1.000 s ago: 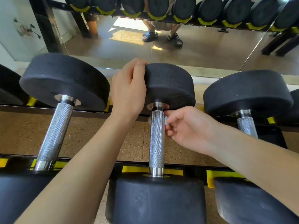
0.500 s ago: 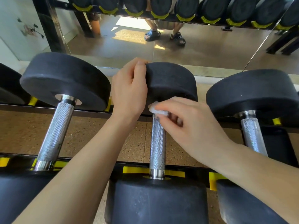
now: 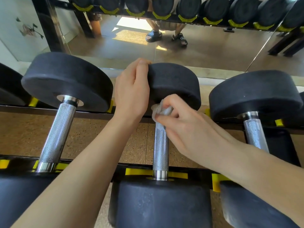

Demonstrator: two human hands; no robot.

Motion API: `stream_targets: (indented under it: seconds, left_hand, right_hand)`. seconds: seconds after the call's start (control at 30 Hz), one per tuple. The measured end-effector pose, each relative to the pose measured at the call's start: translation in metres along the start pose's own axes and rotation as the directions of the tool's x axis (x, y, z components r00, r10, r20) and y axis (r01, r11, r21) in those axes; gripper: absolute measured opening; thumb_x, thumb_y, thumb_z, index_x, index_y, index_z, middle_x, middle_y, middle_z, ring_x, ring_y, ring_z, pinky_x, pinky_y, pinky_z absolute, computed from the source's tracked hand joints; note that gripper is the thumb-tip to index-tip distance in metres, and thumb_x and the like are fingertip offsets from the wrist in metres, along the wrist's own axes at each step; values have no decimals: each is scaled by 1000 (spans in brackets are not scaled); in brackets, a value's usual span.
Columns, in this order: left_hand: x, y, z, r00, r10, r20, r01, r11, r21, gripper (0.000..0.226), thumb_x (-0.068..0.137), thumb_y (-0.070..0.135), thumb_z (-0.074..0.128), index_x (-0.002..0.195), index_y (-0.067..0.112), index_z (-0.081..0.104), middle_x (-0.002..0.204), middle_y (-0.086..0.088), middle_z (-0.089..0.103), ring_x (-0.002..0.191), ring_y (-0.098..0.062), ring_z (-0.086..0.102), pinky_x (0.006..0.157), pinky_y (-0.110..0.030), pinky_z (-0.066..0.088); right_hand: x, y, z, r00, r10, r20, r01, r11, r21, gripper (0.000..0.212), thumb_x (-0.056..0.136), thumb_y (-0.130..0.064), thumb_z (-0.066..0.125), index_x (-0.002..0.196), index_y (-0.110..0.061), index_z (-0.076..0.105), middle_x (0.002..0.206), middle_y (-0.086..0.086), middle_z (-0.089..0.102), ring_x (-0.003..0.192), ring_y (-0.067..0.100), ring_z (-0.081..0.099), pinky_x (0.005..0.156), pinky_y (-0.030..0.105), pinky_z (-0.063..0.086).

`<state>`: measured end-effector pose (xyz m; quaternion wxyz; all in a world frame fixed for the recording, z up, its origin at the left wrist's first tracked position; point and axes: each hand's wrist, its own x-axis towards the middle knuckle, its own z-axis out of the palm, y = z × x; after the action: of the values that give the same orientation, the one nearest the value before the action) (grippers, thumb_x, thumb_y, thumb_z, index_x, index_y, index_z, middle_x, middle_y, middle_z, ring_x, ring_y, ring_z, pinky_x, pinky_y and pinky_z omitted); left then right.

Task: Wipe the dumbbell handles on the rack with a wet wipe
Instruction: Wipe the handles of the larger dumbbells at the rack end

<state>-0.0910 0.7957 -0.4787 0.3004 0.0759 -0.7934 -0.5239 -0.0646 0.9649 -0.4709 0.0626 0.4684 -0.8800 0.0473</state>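
Note:
Three black dumbbells lie across the rack, their knurled steel handles pointing away from me. My left hand point(image 3: 131, 91) grips the far head point(image 3: 176, 83) of the middle dumbbell, fingers curled over its left rim. My right hand point(image 3: 185, 129) holds a crumpled white wet wipe point(image 3: 160, 111) wrapped over the far end of the middle handle point(image 3: 160, 150), right below that head. Bare handles of the left dumbbell point(image 3: 56, 134) and the right dumbbell point(image 3: 254, 135) lie on either side.
The rack's black rails with yellow cradles point(image 3: 177, 175) run left to right, with speckled brown floor point(image 3: 26, 132) between them. Behind the rack a wall mirror point(image 3: 205, 51) reflects a row of dumbbells and a person's sandalled feet.
My right hand came from the right side of the middle handle up over its far end, and the wipe now wraps the top of the handle. My left hand stayed on the head.

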Motion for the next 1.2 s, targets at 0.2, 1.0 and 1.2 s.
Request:
stream_targets:
  seconds: [0.2, 1.0, 1.2]
  left_hand:
    - [1, -3, 0, 1000, 25, 6, -25, 1000, 11, 41, 103, 26, 30, 91, 9, 65, 87, -9, 60, 82, -14, 52, 74, -35, 38]
    - [-1, -2, 1, 999, 11, -34, -11, 1000, 14, 41, 105, 27, 32, 90, 12, 67, 87, -4, 63, 84, -11, 54, 77, -39, 42]
    - [-1, -2, 2, 999, 14, -37, -13, 1000, 10, 40, 104, 26, 32, 92, 14, 69, 89, -3, 65, 86, -12, 56, 77, -38, 42]
  right_hand:
    - [2, -4, 4, 992, -89, -89, 84, 995, -52, 39, 83, -3, 70, 120, -11, 63, 118, 6, 59, 100, 22, 51, 73, 35, 54]
    - [5, 12, 20, 639, 397, 660, -529, -396, 750, 29, 94, 7, 46, 115, 5, 65, 93, 19, 66, 68, 15, 59, 57, 23, 50]
    - [2, 14, 16, 708, 340, 619, -548, -289, 785, 26, 94, 6, 49, 108, 3, 71, 93, 13, 69, 74, 12, 60, 62, 21, 51]
